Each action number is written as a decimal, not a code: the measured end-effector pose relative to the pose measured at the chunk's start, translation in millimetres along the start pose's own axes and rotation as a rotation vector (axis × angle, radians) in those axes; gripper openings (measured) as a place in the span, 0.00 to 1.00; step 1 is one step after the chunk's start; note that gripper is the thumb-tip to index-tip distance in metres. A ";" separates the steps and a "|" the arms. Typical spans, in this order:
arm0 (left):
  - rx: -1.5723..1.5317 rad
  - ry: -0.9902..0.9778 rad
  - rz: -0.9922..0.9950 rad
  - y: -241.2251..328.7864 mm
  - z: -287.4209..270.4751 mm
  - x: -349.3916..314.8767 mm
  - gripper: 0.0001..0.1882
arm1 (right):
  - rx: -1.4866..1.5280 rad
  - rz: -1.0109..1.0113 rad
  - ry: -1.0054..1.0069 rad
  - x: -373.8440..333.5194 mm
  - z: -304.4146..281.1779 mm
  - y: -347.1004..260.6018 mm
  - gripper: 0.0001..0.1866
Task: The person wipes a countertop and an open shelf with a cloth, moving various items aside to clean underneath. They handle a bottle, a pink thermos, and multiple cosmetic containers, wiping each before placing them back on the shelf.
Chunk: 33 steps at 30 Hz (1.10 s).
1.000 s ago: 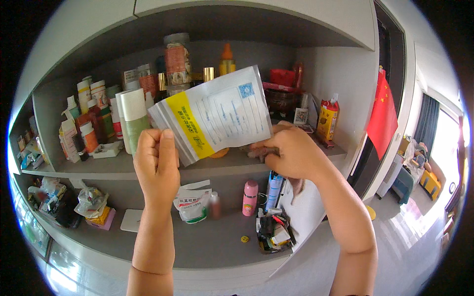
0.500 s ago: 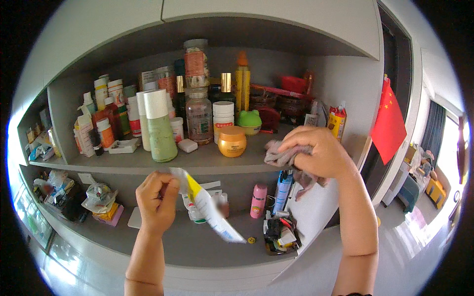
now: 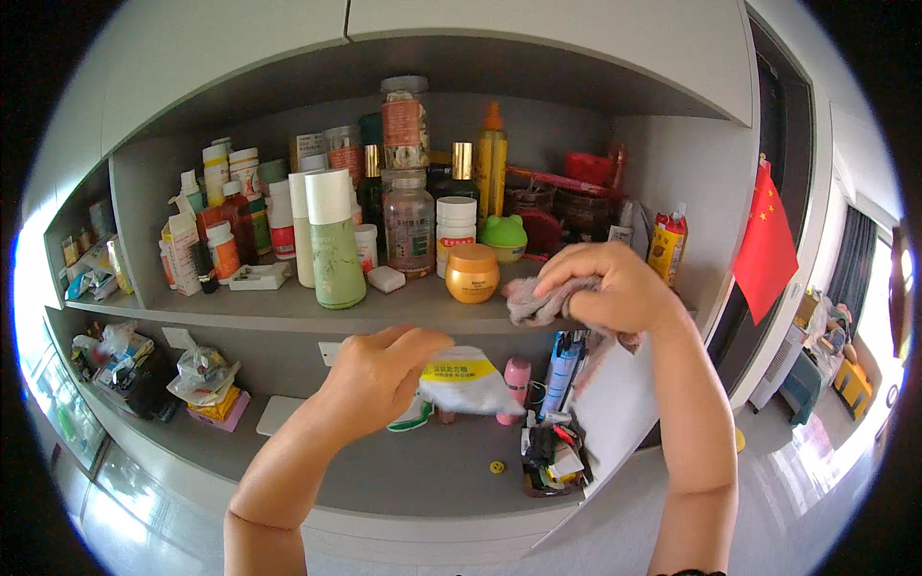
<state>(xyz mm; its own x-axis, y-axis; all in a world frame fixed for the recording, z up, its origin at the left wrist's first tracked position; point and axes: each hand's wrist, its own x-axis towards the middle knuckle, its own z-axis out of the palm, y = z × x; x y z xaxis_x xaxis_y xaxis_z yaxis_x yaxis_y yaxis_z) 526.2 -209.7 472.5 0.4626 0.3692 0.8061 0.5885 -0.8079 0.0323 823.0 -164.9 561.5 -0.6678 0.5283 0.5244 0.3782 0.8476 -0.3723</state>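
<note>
My left hand (image 3: pixel 379 379) is closed on the edge of a white packet with a yellow band (image 3: pixel 466 379), in front of the lower shelf. The packet hangs to the right of the fingers, and its far end is blurred. My right hand (image 3: pixel 610 288) grips a crumpled grey cloth (image 3: pixel 540 300) at the front edge of the upper shelf (image 3: pixel 413 309). Just left of the cloth stands a golden jar (image 3: pixel 472 276). Behind it are a green frog-shaped container (image 3: pixel 505 236) and a white tub (image 3: pixel 455 230). A green bottle with a white cap (image 3: pixel 336 254) stands further left.
Many bottles and jars crowd the upper shelf, with a yellow packet (image 3: pixel 667 247) near its right wall. Below lie a plastic bag (image 3: pixel 204 372), a pink bottle (image 3: pixel 517 384) and a small bin of odds and ends (image 3: pixel 555 461). A red flag (image 3: pixel 765 245) hangs at the right.
My left hand has moved right and turned, carrying the packet rightward and up. My right hand with the cloth has shifted slightly left relative to the shelf, nearer the golden jar.
</note>
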 end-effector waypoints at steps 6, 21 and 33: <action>0.146 -0.036 0.033 2.1 -0.5 24.5 0.08 | -0.225 0.068 0.352 16.9 -0.2 7.3 0.17; 0.327 -0.300 -0.654 -0.9 4.2 107.1 0.42 | -0.092 0.120 0.643 24.8 13.5 -6.3 0.18; 0.028 -0.092 -0.384 52.6 16.1 16.3 0.35 | 0.085 -0.214 0.575 -37.8 67.9 -38.5 0.22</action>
<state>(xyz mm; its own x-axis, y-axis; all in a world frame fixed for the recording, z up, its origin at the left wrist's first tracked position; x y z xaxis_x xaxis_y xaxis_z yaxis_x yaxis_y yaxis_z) 575.3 -238.8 477.9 0.2621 0.6828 0.6819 0.7474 -0.5906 0.3041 790.1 -220.8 504.0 -0.2614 0.3097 0.9142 0.2058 0.9432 -0.2607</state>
